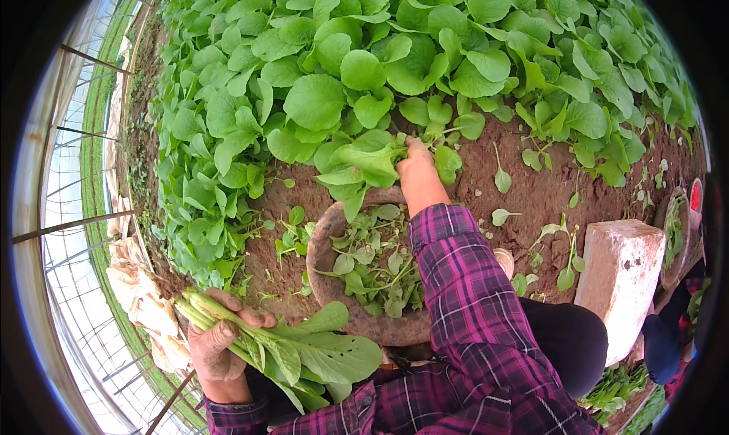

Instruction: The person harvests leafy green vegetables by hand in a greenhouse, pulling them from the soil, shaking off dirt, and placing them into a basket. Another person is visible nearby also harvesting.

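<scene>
My left hand (219,338) is closed around a bunch of leafy greens (336,346), at lower left. Pale stems and soil-covered roots stick out past the thumb, and some of the broad leaves have small holes. Farther forward, my right hand (418,158) grips the stems of a leafy green plant (370,161) at the near edge of the growing bed (353,53). Its fingertips are partly hidden by leaves. Between my arms sits a round, dirt-stained basin (327,247) with loose small leaves (370,258) inside. My right sleeve covers part of its rim.
Bare soil (472,201) with scattered leaves borders the bed. A whitish, dirt-smeared block (621,275) stands right of my knee (569,344). Beyond it are another basin (675,235) and part of another person (663,346). Greenhouse sheeting (62,167) and crumpled plastic (136,287) line the left.
</scene>
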Action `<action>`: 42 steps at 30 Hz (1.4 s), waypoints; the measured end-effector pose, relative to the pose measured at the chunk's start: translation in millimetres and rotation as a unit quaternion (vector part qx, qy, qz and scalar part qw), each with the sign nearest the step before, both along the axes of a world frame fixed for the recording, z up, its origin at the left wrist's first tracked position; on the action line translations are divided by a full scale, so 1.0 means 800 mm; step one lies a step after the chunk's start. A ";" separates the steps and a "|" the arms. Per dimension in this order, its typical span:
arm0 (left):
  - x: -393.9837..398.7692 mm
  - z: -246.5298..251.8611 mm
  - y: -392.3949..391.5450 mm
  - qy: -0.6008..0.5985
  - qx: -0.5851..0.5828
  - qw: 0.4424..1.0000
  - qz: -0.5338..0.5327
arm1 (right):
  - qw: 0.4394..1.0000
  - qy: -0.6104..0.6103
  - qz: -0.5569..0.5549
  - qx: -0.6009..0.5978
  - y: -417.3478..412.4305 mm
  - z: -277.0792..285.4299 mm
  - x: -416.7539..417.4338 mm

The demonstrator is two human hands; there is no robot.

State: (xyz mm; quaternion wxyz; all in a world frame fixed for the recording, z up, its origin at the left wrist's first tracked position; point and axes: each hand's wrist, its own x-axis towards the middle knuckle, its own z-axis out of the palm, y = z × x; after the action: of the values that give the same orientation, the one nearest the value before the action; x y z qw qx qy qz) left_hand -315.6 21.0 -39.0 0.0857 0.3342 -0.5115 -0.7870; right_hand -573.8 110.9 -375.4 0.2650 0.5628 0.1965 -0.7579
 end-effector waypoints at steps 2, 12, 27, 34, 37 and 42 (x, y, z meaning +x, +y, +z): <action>0.004 -0.004 -0.005 0.005 0.001 1.000 0.012 | 0.940 0.320 0.054 -0.104 -0.004 0.004 0.011; -0.020 -0.017 -0.019 -0.014 0.010 1.000 0.011 | 0.947 0.291 0.109 -0.085 -0.065 0.016 -0.066; -0.020 -0.020 -0.030 -0.015 0.030 0.999 0.033 | 0.948 0.281 0.114 -0.097 -0.089 0.003 -0.083; -0.023 -0.013 -0.029 -0.010 0.022 0.999 0.031 | 0.945 0.287 0.089 -0.130 -0.074 -0.012 -0.069; -0.017 -0.011 -0.027 -0.009 0.034 0.998 0.042 | 0.940 0.292 0.068 -0.161 -0.058 -0.021 -0.056; -0.008 -0.010 -0.028 -0.002 0.019 0.999 0.030 | 0.924 0.315 0.076 -0.205 -0.025 -0.032 -0.036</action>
State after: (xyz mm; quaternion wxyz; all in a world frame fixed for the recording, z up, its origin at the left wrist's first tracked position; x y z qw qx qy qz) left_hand -321.9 -1.7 -47.2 0.1020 0.3521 -0.4868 -0.7929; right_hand -602.4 90.6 -401.2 0.3559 0.2121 0.1526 -0.8973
